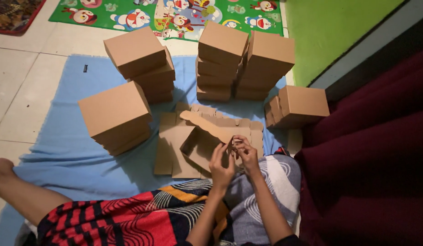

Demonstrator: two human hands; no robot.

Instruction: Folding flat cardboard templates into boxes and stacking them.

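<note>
A half-folded brown cardboard box blank [203,139] is raised over my lap, one long flap sticking up to the left. My left hand [221,165] pinches its near edge from below. My right hand [245,152] grips the same edge just to the right, fingers curled over a side flap. Under it lies a pile of flat unfolded blanks [175,152] on a blue cloth [61,155].
Stacks of finished brown boxes stand around: front left [116,116], back left [141,61], two tall stacks at the back [220,61] [266,64], a low pair at right [297,107]. A dark red cushion [371,155] fills the right. My leg [20,191] stretches left.
</note>
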